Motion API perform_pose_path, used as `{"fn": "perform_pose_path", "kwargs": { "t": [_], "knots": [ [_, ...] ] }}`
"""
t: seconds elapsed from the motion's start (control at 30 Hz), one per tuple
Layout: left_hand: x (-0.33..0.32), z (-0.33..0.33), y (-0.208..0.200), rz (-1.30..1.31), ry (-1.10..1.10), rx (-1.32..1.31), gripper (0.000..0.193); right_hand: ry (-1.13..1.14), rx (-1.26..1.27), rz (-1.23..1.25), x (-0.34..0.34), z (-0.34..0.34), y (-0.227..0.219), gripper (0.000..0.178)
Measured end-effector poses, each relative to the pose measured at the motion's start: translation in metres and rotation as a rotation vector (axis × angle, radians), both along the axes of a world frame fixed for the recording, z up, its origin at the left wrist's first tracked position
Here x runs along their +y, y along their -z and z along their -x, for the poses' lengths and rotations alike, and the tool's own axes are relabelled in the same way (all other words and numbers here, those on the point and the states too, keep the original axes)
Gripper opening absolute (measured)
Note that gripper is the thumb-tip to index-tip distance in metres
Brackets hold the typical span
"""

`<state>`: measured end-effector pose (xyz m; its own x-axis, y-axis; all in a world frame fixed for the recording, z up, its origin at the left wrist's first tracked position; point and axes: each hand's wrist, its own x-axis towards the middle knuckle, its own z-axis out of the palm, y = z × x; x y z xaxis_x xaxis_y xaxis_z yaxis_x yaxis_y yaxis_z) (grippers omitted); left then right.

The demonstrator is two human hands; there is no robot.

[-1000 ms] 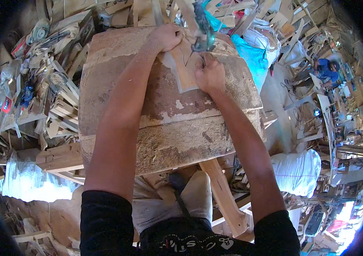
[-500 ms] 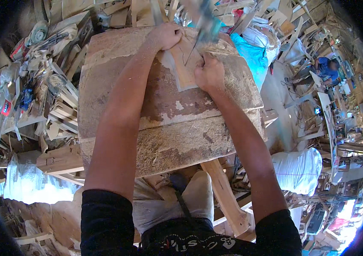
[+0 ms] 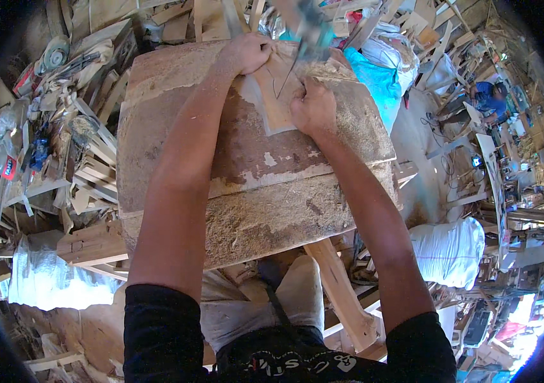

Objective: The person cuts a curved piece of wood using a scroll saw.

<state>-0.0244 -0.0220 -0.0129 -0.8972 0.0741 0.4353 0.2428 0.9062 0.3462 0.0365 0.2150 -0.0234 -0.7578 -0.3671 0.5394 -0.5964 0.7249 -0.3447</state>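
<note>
A flat piece of pale wood [image 3: 274, 110] with a dark curved line on it lies on a broad wooden worktop [image 3: 246, 159] dusted with sawdust. My left hand [image 3: 250, 53] is closed at the piece's far left edge, fingers curled under. At its right edge sits my right hand [image 3: 314, 108], also closed, with the thumb toward the wood. Between and beyond my hands, a blurred grey-teal machine part [image 3: 314, 43] hangs over the far edge. A thin dark strip slants from it down to the wood; whether this is a blade I cannot tell.
Wood offcuts [image 3: 96, 175] are heaped on the left. A turquoise sack [image 3: 377, 86] touches the worktop's far right side, and a white sack [image 3: 449, 253] stands nearer. A wooden beam [image 3: 342, 293] runs below the worktop. Another person [image 3: 490, 101] is at far right.
Both hands and the wood stay in nearly the same place. The whole view has shifted very slightly.
</note>
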Motion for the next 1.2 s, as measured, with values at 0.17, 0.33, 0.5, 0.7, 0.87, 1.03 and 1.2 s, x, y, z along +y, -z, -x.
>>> {"fn": "perform_pose_path", "kwargs": {
  "t": [0.17, 0.33, 0.5, 0.7, 0.87, 1.03, 1.2],
  "knots": [
    [-0.001, 0.0, 0.005, -0.018, -0.02, 0.043, 0.049, -0.027, 0.005, 0.018, -0.002, -0.003, -0.003, 0.039],
    [0.001, 0.005, 0.0, 0.051, -0.044, -0.02, 0.045, -0.003, -0.025, 0.0, 0.001, -0.003, -0.003, 0.043],
    [-0.008, 0.012, 0.01, 0.008, -0.01, 0.039, 0.039, 0.013, -0.037, -0.016, -0.004, -0.001, -0.004, 0.042],
    [-0.002, 0.004, -0.003, -0.016, 0.047, -0.004, 0.038, 0.037, -0.073, 0.003, -0.005, -0.001, -0.008, 0.041],
    [0.002, -0.003, -0.007, 0.01, -0.018, -0.003, 0.041, 0.024, -0.049, -0.032, -0.003, 0.002, -0.005, 0.038],
    [-0.001, -0.001, -0.008, -0.012, -0.013, -0.021, 0.042, 0.026, -0.065, -0.004, -0.007, -0.002, -0.007, 0.03],
    [-0.001, 0.002, -0.007, -0.055, 0.035, -0.02, 0.04, 0.076, -0.133, -0.045, -0.009, -0.002, -0.013, 0.025]
  ]
}}
